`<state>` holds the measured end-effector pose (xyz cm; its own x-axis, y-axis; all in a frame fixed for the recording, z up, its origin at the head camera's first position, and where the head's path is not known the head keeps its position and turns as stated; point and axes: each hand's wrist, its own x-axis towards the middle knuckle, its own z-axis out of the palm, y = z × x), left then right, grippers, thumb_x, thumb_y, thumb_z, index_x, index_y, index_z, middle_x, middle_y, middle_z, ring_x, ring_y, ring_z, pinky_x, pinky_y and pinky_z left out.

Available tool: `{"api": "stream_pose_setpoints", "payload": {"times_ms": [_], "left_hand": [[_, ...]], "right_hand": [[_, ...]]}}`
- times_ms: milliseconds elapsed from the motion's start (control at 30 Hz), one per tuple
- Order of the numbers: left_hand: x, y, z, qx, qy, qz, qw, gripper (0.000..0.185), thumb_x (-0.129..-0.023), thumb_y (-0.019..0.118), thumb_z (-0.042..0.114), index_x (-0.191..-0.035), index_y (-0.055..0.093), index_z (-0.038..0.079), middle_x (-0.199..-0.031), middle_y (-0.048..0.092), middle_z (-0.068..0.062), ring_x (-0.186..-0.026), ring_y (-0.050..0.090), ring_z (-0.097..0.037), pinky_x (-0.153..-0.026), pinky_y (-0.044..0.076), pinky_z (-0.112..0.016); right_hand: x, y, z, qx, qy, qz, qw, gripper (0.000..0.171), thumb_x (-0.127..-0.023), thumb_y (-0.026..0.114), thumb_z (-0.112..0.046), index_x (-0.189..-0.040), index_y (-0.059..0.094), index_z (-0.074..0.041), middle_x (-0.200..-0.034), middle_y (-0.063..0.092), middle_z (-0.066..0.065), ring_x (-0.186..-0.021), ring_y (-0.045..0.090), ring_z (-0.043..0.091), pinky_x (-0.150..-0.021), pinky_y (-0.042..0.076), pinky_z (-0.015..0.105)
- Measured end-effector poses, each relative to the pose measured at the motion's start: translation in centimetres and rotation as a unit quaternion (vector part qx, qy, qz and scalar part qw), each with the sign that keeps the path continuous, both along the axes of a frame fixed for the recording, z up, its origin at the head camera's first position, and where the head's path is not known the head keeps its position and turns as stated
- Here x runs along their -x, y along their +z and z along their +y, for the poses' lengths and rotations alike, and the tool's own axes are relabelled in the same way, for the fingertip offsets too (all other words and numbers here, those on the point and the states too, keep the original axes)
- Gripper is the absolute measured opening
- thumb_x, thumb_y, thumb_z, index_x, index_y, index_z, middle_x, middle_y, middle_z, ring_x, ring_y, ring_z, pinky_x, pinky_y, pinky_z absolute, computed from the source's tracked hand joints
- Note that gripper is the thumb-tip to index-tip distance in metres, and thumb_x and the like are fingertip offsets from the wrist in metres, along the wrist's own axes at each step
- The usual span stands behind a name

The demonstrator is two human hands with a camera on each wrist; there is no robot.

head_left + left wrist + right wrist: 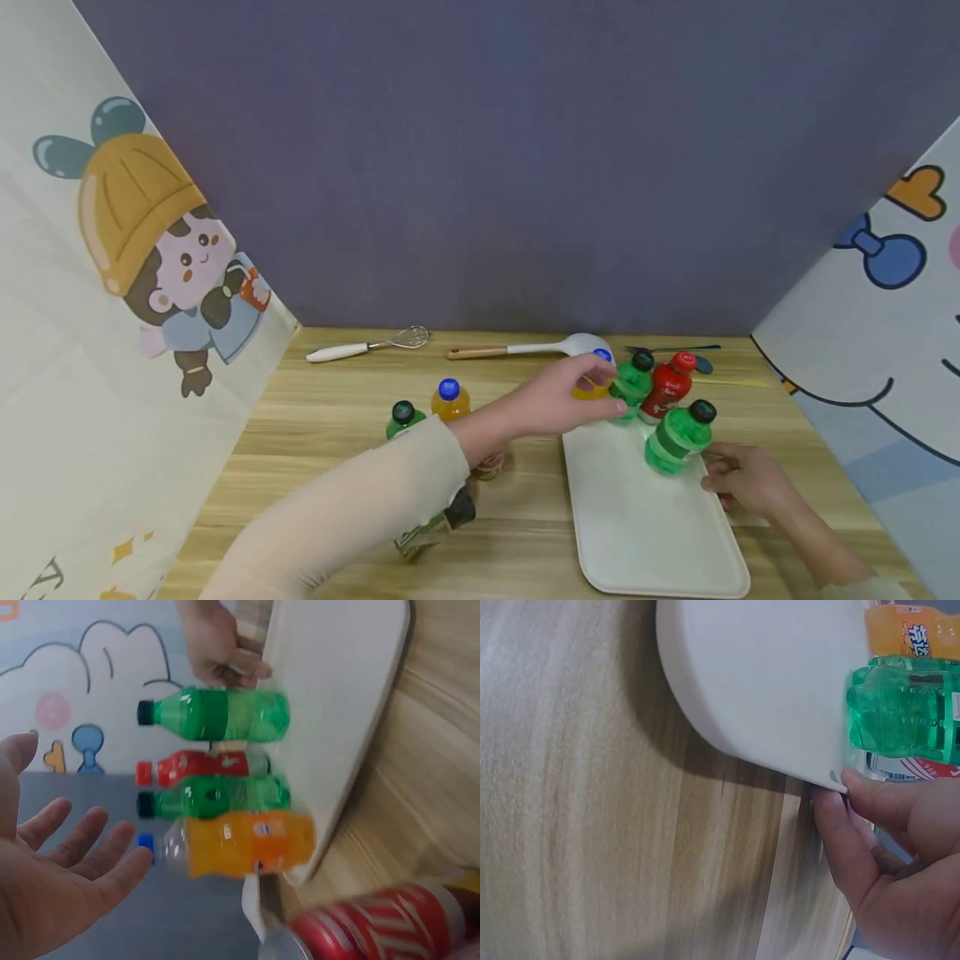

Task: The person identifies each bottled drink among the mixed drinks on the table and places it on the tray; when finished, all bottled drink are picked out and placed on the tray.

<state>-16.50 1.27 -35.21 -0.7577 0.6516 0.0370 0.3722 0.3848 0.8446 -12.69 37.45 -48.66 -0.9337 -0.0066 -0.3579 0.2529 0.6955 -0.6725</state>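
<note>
My left hand (558,396) reaches over the far left corner of the white tray (652,533), its fingers spread and holding nothing. In the left wrist view those fingertips are close to the blue cap of an orange soda bottle (251,844), with no clear grip on it. Beside that bottle stand a green bottle (632,382), a red bottle (666,387) and a nearer green bottle (678,442), all upright on the tray. My right hand (750,479) pinches the tray's right edge between thumb and fingers, as the right wrist view shows.
Left of the tray are another orange bottle (450,402), a green bottle (403,417) partly behind my sleeve, and a black-capped bottle (423,535) lying down. A red can (382,922) shows in the left wrist view. Behind lie a whisk (360,348), a ladle (525,349) and dark cutlery (703,365).
</note>
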Motion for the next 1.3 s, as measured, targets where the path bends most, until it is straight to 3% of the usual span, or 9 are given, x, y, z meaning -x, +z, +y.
{"api": "stream_pose_setpoints", "payload": {"times_ms": [267, 633, 1000, 1300], "left_hand": [[-0.2, 0.3, -5.8, -0.025, 0.049, -0.036, 0.9979, 0.044, -0.1, 0.067, 0.033, -0.14, 0.057, 0.016, -0.134, 0.062, 0.0, -0.124, 0.06, -0.023, -0.099, 0.054, -0.031], [-1.1, 0.7, -12.8, -0.012, 0.126, -0.011, 0.9919, 0.043, -0.099, 0.069, 0.035, -0.138, 0.059, 0.021, -0.133, 0.062, 0.004, -0.125, 0.058, -0.018, -0.106, 0.05, -0.045], [-4.0, 0.4, -18.1, -0.034, 0.181, 0.013, 0.9829, 0.043, -0.097, 0.072, 0.027, -0.136, 0.059, 0.015, -0.131, 0.065, -0.003, -0.122, 0.061, -0.026, -0.099, 0.054, -0.044], [-6.9, -1.0, -20.9, -0.027, 0.199, 0.007, 0.9795, 0.039, -0.096, 0.074, 0.024, -0.131, 0.061, 0.014, -0.127, 0.066, -0.005, -0.116, 0.062, -0.025, -0.096, 0.055, -0.038]], "right_hand": [[0.0, 0.3, -0.2, -0.009, 0.011, 0.002, 1.0, 0.068, -0.089, 0.077, -0.005, -0.143, 0.042, 0.02, -0.11, 0.066, 0.025, -0.085, 0.068, 0.02, -0.066, 0.062, 0.034], [0.0, 0.2, -0.2, -0.012, 0.015, 0.008, 1.0, 0.068, -0.088, 0.078, -0.005, -0.141, 0.044, 0.019, -0.11, 0.066, 0.028, -0.087, 0.069, 0.022, -0.066, 0.063, 0.035], [0.0, 0.2, -0.2, -0.011, 0.005, 0.001, 1.0, 0.07, -0.087, 0.079, -0.006, -0.142, 0.044, 0.018, -0.11, 0.065, 0.026, -0.087, 0.067, 0.02, -0.067, 0.063, 0.034], [0.0, 0.2, -0.2, -0.012, 0.006, -0.001, 1.0, 0.068, -0.088, 0.078, -0.006, -0.142, 0.045, 0.018, -0.11, 0.065, 0.025, -0.086, 0.067, 0.019, -0.067, 0.063, 0.035]]}}
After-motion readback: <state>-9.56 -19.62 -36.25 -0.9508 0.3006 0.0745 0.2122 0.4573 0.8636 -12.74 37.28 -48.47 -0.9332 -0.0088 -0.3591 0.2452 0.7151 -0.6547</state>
